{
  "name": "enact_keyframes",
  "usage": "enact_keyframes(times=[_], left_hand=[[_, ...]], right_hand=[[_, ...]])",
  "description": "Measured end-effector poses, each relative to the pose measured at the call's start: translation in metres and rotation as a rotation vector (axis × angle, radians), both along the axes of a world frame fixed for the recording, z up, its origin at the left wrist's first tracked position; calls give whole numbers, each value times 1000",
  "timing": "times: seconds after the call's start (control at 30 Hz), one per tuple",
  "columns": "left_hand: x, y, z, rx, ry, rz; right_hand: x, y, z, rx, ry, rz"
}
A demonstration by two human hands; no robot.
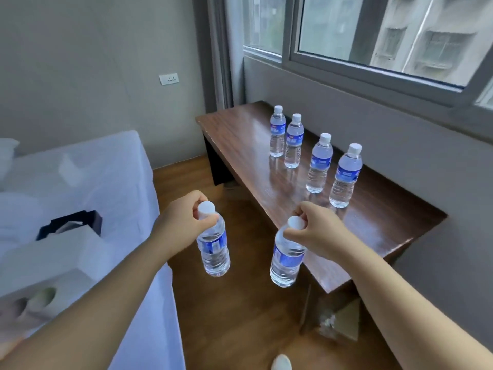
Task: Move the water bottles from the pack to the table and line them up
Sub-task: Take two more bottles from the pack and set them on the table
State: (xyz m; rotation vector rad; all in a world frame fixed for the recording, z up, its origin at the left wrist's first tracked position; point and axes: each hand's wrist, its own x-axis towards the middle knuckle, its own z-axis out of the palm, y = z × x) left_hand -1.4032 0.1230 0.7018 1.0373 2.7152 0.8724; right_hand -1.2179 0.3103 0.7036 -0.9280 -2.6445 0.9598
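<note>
Each of my hands carries a clear water bottle with a blue label and white cap, gripped at the neck. My left hand [186,220] holds one bottle [214,249] hanging over the wooden floor. My right hand [317,231] holds another bottle [285,260] at the near edge of the dark wooden table [248,145]. Several more bottles stand upright in a row on the table, from the far one [277,132] to the nearest one [345,177]. A cardboard box [333,319] under the table's near end holds plastic wrap; its contents are unclear.
A bed with white sheets [106,182] fills the left side, with a dark box [72,225] and white foam packing [48,265] on it. A grey wall and a window [373,33] run behind the table. Wooden floor [234,316] lies between bed and table.
</note>
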Motion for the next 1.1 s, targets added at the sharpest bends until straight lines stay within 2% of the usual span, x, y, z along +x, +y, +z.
enact_keyframes(times=[0.23, 0.47, 0.67, 0.83, 1.1], left_hand=[[-112, 46, 11, 40, -41, 166], [-222, 104, 24, 122, -46, 149], [-333, 163, 23, 141, -77, -35], [-424, 222, 30, 149, -138, -234], [-522, 336, 32, 86, -113, -424]], right_hand=[[-129, 59, 17, 28, 4, 138], [-234, 111, 34, 28, 37, 116], [-324, 146, 31, 40, 26, -15], [-391, 175, 32, -10, -3, -211], [-474, 237, 33, 10, 39, -456]])
